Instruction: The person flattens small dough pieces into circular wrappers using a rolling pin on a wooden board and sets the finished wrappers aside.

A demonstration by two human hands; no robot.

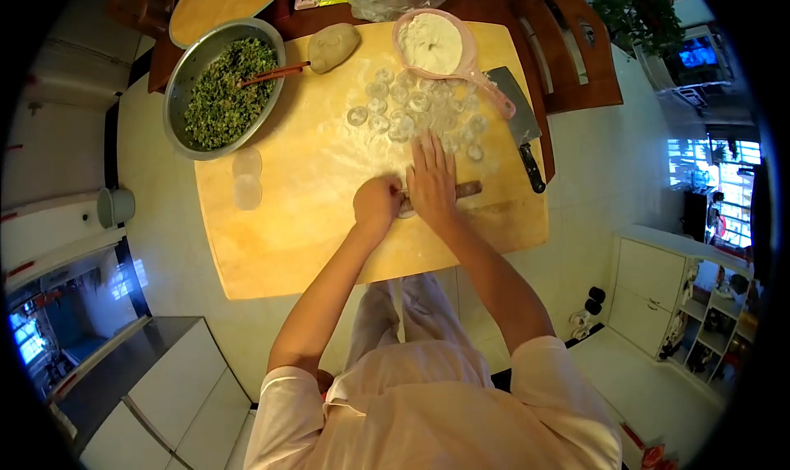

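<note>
The right hand [432, 174] lies open, its fingers extended, over the rolling pin [469, 189] on the wooden board [288, 256]. The left hand [377, 200] is curled beside it, at the edge of a dough round [406, 213] under the pin; whether its fingers pinch the dough, I cannot tell. Small floured dough pieces [401, 127] lie beyond the hands, near a pink scoop of flour [430, 44] and a cleaver [518, 116]. At left, 2 flat wrappers [247, 178] overlap below the metal bowl [177, 125] of green filling [226, 96]
</note>
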